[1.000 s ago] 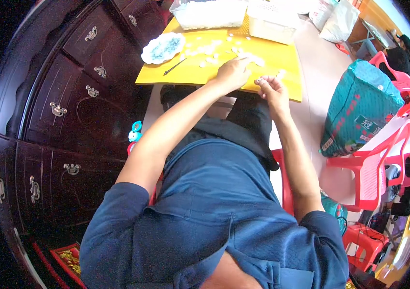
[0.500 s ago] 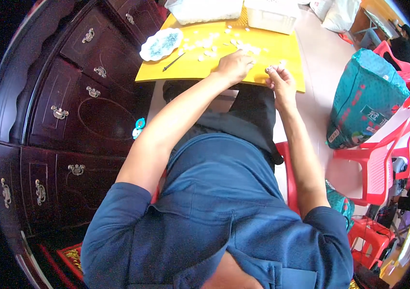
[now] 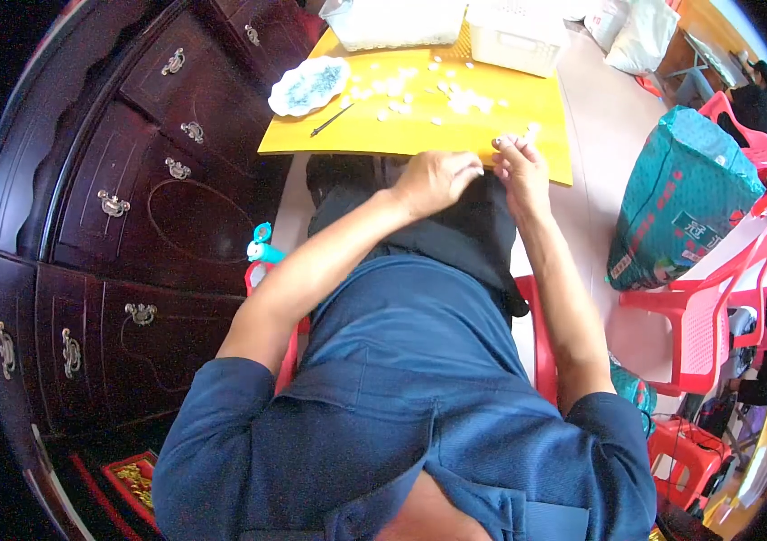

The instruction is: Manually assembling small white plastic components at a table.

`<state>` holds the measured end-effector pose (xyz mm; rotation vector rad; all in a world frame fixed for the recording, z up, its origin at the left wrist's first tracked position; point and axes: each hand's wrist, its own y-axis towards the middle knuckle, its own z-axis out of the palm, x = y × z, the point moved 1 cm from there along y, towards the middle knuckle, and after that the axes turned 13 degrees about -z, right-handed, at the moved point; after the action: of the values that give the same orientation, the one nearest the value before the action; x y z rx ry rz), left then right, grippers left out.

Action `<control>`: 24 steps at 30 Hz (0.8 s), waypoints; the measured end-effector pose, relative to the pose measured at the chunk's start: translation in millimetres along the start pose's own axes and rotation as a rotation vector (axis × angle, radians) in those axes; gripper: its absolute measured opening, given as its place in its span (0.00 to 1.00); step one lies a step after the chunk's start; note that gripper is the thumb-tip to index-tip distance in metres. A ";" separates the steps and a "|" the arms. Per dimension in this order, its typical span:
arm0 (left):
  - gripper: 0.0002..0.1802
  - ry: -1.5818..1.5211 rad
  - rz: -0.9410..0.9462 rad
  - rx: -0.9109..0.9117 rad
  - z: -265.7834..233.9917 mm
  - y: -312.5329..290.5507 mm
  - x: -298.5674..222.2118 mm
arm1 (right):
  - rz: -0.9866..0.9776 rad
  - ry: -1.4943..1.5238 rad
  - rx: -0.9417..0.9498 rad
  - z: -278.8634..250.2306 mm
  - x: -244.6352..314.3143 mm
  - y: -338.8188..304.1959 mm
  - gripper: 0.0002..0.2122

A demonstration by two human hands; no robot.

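Both the left hand (image 3: 437,180) and right hand (image 3: 525,173) curl their fingers (any grip cannot be told) near the yellow worktop (image 3: 392,140), where small white pieces (image 3: 464,100) lie scattered.

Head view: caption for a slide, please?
Left hand and right hand at a yellow table scattered with white pieces.
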<state>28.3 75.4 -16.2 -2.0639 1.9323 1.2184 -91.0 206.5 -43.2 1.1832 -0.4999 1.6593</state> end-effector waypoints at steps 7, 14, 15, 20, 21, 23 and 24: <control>0.07 -0.194 0.003 0.037 11.0 -7.1 -32.5 | 0.152 0.253 -0.045 11.7 -8.6 -4.8 0.04; 0.07 -0.691 -0.382 0.149 24.0 -15.5 -16.5 | 0.177 0.269 -0.023 31.2 -3.2 -17.5 0.06; 0.07 -0.690 -0.381 0.150 25.9 -16.4 -13.4 | 0.179 0.268 -0.005 33.1 -2.7 -19.1 0.06; 0.08 -0.920 -0.495 0.133 7.5 -23.8 -11.5 | 0.107 0.166 0.001 37.0 3.0 -23.0 0.06; 0.09 -0.866 -0.580 0.129 -5.7 -25.1 -12.6 | 0.083 0.108 0.043 34.8 1.5 -22.5 0.06; 0.09 -0.831 -0.564 0.064 -21.3 -28.6 -0.8 | 0.064 0.086 0.077 35.6 -0.2 -23.9 0.07; 0.09 -0.819 -0.567 0.043 -30.3 -30.3 2.7 | 0.056 0.036 0.114 37.3 0.6 -25.9 0.07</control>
<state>69.1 63.3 -10.7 -1.5290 0.9246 1.4938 -50.8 188.9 -31.6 1.2289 -0.4240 1.7734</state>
